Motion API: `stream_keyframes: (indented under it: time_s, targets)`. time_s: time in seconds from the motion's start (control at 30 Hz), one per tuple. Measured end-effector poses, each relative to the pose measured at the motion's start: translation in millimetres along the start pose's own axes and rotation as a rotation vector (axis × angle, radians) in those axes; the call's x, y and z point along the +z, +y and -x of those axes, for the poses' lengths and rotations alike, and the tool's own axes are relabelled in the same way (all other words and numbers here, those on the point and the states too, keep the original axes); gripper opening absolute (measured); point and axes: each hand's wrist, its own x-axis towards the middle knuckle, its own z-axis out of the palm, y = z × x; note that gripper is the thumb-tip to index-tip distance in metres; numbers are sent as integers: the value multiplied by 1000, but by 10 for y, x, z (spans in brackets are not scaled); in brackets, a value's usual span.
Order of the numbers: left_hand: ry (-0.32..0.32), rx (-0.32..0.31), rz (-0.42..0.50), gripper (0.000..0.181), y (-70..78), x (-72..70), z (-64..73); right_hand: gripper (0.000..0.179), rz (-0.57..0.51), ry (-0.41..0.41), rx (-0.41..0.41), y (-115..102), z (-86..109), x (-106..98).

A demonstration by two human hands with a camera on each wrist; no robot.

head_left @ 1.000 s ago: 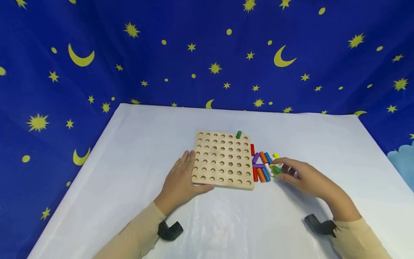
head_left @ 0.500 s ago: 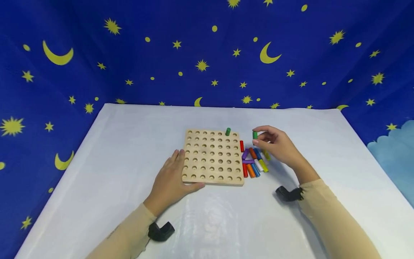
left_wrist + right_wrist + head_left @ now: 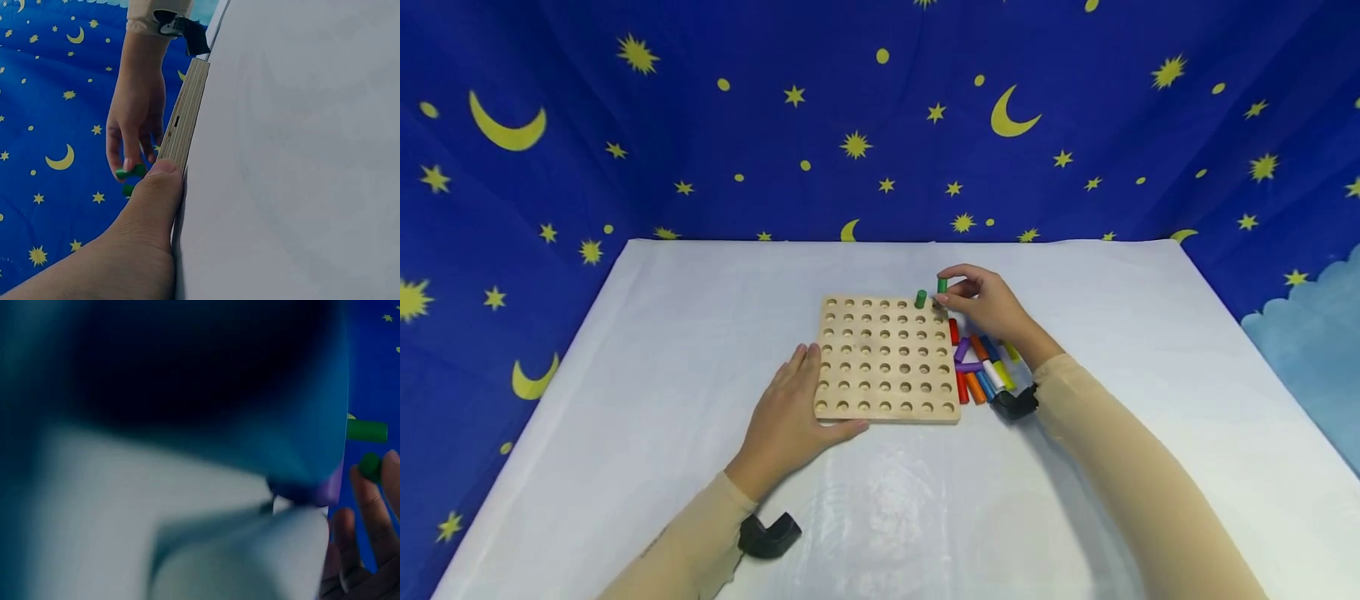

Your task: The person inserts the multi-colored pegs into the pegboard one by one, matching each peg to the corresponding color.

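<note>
Head view, drilled board [image 3: 894, 359], left wrist view, layered edge [image 3: 187, 109]

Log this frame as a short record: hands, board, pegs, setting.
left hand: rests against the board, left side, thumb at near edge
right hand: pinches a green peg at the far right corner
board: wooden, rows of holes
standing peg: green, far row
loose pegs: red, purple, orange, blue, white, yellow; right of board
table: white

The head view is bright, with glare on the table [image 3: 891, 504] at six o'clock; both wrist views are dim, the right blurred toward nine.
</note>
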Motion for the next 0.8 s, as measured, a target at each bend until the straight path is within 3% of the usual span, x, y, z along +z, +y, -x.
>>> stream_keyframes:
  time_s: [0.23, 0.57, 0.8]
  targets:
    - [-2, -12, -3, 131, -17, -1, 8, 41, 17, -26, 9, 25, -70, 55]
    - [8, 1, -5, 131, 54, 45, -32, 38, 82, 26, -46, 57, -40, -4]
    - [-11, -11, -10, 130, 8, 17, -3, 39, 59, 16, -11, 63, -70, 64]
